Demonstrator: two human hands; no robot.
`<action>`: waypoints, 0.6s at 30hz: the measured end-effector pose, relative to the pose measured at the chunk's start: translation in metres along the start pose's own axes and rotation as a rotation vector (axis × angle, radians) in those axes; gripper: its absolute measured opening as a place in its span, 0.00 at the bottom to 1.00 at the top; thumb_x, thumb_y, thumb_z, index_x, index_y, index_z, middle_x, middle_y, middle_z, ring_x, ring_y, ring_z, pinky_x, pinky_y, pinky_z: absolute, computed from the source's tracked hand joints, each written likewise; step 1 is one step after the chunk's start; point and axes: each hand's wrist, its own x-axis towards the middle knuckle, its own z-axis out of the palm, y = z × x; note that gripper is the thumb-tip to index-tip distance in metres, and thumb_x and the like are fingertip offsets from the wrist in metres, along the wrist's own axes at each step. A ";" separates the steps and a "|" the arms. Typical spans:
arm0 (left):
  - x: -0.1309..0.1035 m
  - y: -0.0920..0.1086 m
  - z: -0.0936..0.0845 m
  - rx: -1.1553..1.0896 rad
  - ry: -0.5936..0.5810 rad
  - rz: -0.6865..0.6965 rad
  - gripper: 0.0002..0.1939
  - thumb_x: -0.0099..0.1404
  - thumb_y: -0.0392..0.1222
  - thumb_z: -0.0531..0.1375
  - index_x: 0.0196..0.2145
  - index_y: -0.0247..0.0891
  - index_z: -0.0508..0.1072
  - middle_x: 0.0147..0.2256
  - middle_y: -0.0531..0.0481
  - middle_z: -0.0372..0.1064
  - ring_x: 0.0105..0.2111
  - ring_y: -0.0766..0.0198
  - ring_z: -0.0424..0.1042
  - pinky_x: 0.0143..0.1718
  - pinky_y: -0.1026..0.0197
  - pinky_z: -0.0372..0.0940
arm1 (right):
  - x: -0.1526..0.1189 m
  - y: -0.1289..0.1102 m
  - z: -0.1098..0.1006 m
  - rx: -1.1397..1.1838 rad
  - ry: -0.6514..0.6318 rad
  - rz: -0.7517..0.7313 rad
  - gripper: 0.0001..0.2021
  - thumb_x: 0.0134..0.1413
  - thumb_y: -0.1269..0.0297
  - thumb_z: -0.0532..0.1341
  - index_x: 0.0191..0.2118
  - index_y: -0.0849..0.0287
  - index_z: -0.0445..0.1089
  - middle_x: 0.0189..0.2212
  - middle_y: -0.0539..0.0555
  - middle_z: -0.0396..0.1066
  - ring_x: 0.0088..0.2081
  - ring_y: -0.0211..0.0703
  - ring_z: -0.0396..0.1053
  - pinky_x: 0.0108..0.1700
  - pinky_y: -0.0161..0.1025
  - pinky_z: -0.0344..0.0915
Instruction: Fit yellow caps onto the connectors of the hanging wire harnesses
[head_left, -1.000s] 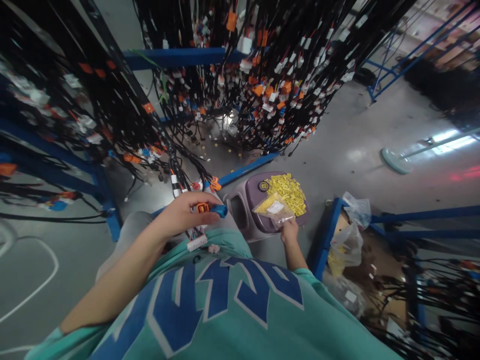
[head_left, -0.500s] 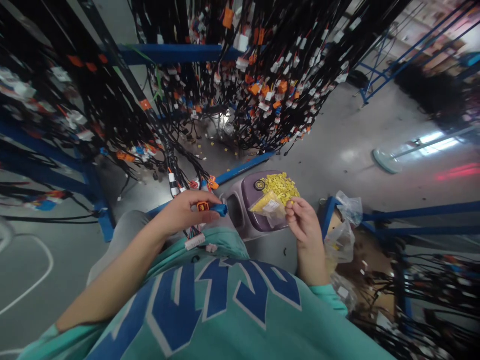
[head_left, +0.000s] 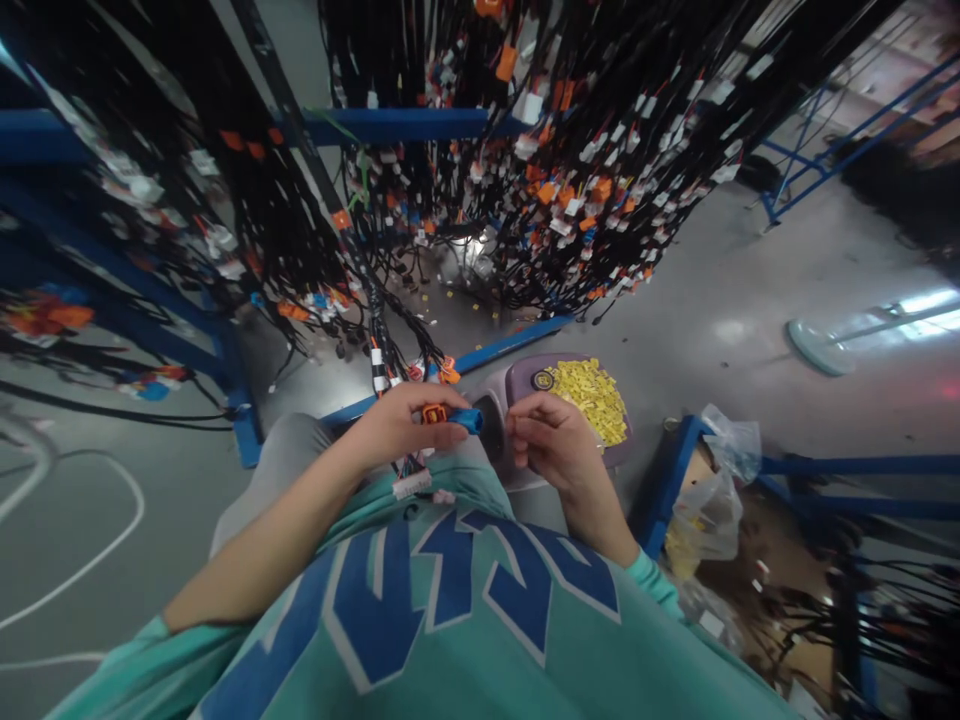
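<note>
My left hand [head_left: 409, 425] is closed around a blue connector [head_left: 470, 420], with an orange connector [head_left: 434, 413] beside it between thumb and fingers. Wires run from there up to the hanging harness, and a white connector [head_left: 412, 484] dangles just below. To the right, my right hand [head_left: 544, 432] is pinched, its fingertips a short gap from the blue connector; what it holds is too small to make out. Small yellow pieces [head_left: 592, 395] lie heaped on a purple-grey stool [head_left: 525, 376], partly behind my right hand.
Black wire harnesses [head_left: 585, 190] with white and orange connectors hang ahead from a blue frame [head_left: 420, 124]. At the right, plastic bags [head_left: 709, 510] sit by another blue frame [head_left: 671, 480]. A round-based stand [head_left: 817, 347] is farther right.
My right hand has moved left from beside the yellow pieces to near the blue connector. My left hand keeps its hold. The whole view has shifted, with things appearing farther right.
</note>
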 end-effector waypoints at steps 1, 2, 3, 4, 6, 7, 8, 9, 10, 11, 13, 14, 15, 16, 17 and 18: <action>0.000 -0.001 0.000 -0.010 -0.002 0.006 0.12 0.48 0.44 0.61 0.30 0.34 0.72 0.22 0.54 0.66 0.22 0.70 0.63 0.24 0.67 0.57 | 0.000 0.000 0.003 -0.027 -0.011 -0.017 0.08 0.38 0.66 0.64 0.28 0.59 0.65 0.21 0.46 0.68 0.18 0.29 0.62 0.17 0.27 0.63; 0.000 -0.002 0.000 -0.019 0.000 0.014 0.12 0.48 0.44 0.61 0.30 0.34 0.72 0.23 0.54 0.66 0.23 0.70 0.63 0.24 0.67 0.58 | -0.001 0.000 0.005 -0.048 -0.023 -0.038 0.08 0.40 0.66 0.64 0.30 0.59 0.65 0.23 0.46 0.69 0.19 0.30 0.64 0.19 0.28 0.64; 0.000 -0.003 0.000 -0.029 0.006 0.020 0.12 0.48 0.44 0.62 0.30 0.34 0.72 0.24 0.53 0.67 0.23 0.69 0.63 0.25 0.67 0.58 | -0.002 0.000 0.006 -0.071 -0.034 -0.065 0.08 0.41 0.66 0.63 0.31 0.58 0.65 0.24 0.47 0.70 0.21 0.31 0.66 0.20 0.29 0.65; 0.001 -0.004 0.000 -0.042 0.008 0.024 0.12 0.48 0.44 0.62 0.30 0.34 0.72 0.24 0.53 0.67 0.24 0.69 0.63 0.26 0.67 0.58 | -0.002 0.000 0.007 -0.105 -0.042 -0.096 0.08 0.42 0.67 0.63 0.31 0.57 0.65 0.25 0.47 0.70 0.22 0.31 0.67 0.22 0.30 0.66; 0.001 -0.006 0.000 -0.087 -0.005 0.018 0.13 0.47 0.44 0.62 0.30 0.34 0.72 0.24 0.53 0.66 0.24 0.70 0.63 0.26 0.67 0.58 | -0.004 -0.002 0.010 -0.220 -0.040 -0.170 0.05 0.46 0.68 0.61 0.31 0.57 0.65 0.26 0.47 0.71 0.23 0.32 0.68 0.25 0.31 0.67; 0.001 -0.007 0.000 -0.113 -0.018 0.010 0.12 0.48 0.44 0.62 0.30 0.34 0.72 0.24 0.54 0.66 0.23 0.70 0.62 0.25 0.67 0.58 | -0.006 -0.004 0.012 -0.296 -0.029 -0.218 0.03 0.48 0.68 0.60 0.31 0.57 0.66 0.25 0.47 0.70 0.24 0.32 0.69 0.27 0.31 0.67; 0.001 -0.008 0.000 -0.137 -0.026 0.006 0.12 0.48 0.44 0.62 0.30 0.34 0.72 0.23 0.54 0.65 0.23 0.70 0.62 0.25 0.67 0.57 | -0.007 -0.005 0.014 -0.376 -0.015 -0.265 0.02 0.49 0.68 0.59 0.31 0.57 0.67 0.25 0.48 0.70 0.25 0.32 0.69 0.28 0.31 0.67; 0.001 -0.008 0.000 -0.157 -0.026 0.005 0.12 0.47 0.43 0.62 0.29 0.34 0.72 0.23 0.54 0.65 0.23 0.70 0.62 0.25 0.67 0.57 | -0.007 -0.006 0.016 -0.451 -0.001 -0.313 0.03 0.50 0.68 0.58 0.32 0.57 0.68 0.25 0.48 0.70 0.25 0.32 0.69 0.28 0.31 0.67; 0.001 -0.008 0.000 -0.170 -0.022 0.007 0.12 0.47 0.43 0.62 0.29 0.34 0.72 0.23 0.54 0.65 0.23 0.70 0.62 0.25 0.67 0.58 | -0.008 -0.007 0.018 -0.515 0.013 -0.358 0.04 0.51 0.68 0.57 0.33 0.57 0.68 0.25 0.48 0.70 0.25 0.32 0.69 0.29 0.31 0.67; 0.001 -0.007 -0.001 -0.179 -0.015 0.008 0.11 0.47 0.42 0.63 0.29 0.34 0.72 0.24 0.54 0.65 0.24 0.70 0.62 0.25 0.67 0.58 | -0.008 -0.007 0.019 -0.566 0.025 -0.400 0.04 0.52 0.69 0.57 0.33 0.56 0.69 0.26 0.48 0.70 0.25 0.32 0.68 0.29 0.31 0.66; 0.001 -0.006 -0.001 -0.186 -0.004 0.006 0.11 0.45 0.41 0.63 0.28 0.34 0.72 0.23 0.54 0.65 0.23 0.70 0.62 0.25 0.68 0.58 | -0.008 -0.008 0.022 -0.641 0.035 -0.481 0.05 0.53 0.69 0.56 0.33 0.56 0.69 0.28 0.49 0.70 0.26 0.31 0.68 0.29 0.31 0.65; 0.001 -0.005 -0.001 -0.188 0.001 0.002 0.10 0.45 0.41 0.63 0.27 0.34 0.72 0.23 0.55 0.66 0.23 0.70 0.62 0.26 0.67 0.58 | -0.007 -0.008 0.023 -0.663 0.031 -0.518 0.05 0.52 0.70 0.56 0.33 0.56 0.69 0.30 0.49 0.70 0.28 0.32 0.67 0.31 0.32 0.64; 0.001 -0.004 -0.001 -0.190 0.004 -0.001 0.10 0.45 0.41 0.63 0.27 0.34 0.73 0.23 0.55 0.66 0.23 0.70 0.62 0.26 0.67 0.58 | -0.005 -0.008 0.023 -0.675 0.023 -0.554 0.05 0.52 0.70 0.56 0.32 0.56 0.69 0.31 0.49 0.69 0.30 0.33 0.67 0.32 0.33 0.64; 0.001 -0.004 -0.001 -0.195 0.009 -0.003 0.10 0.44 0.40 0.63 0.27 0.34 0.73 0.23 0.55 0.66 0.23 0.71 0.62 0.26 0.67 0.58 | -0.004 -0.007 0.024 -0.679 0.010 -0.584 0.04 0.52 0.70 0.56 0.32 0.56 0.68 0.31 0.50 0.69 0.32 0.34 0.67 0.33 0.33 0.64; 0.002 -0.004 -0.001 -0.200 0.015 -0.001 0.10 0.44 0.40 0.63 0.27 0.34 0.73 0.23 0.55 0.66 0.23 0.71 0.61 0.26 0.67 0.58 | -0.003 -0.007 0.024 -0.678 -0.006 -0.608 0.04 0.52 0.70 0.56 0.31 0.56 0.68 0.31 0.50 0.68 0.34 0.34 0.66 0.34 0.34 0.63; 0.002 -0.004 0.000 -0.206 0.020 0.002 0.10 0.44 0.40 0.63 0.27 0.34 0.73 0.23 0.55 0.66 0.23 0.71 0.61 0.26 0.67 0.58 | -0.001 -0.006 0.025 -0.675 -0.020 -0.623 0.04 0.52 0.70 0.57 0.31 0.57 0.68 0.31 0.50 0.67 0.35 0.35 0.65 0.35 0.34 0.63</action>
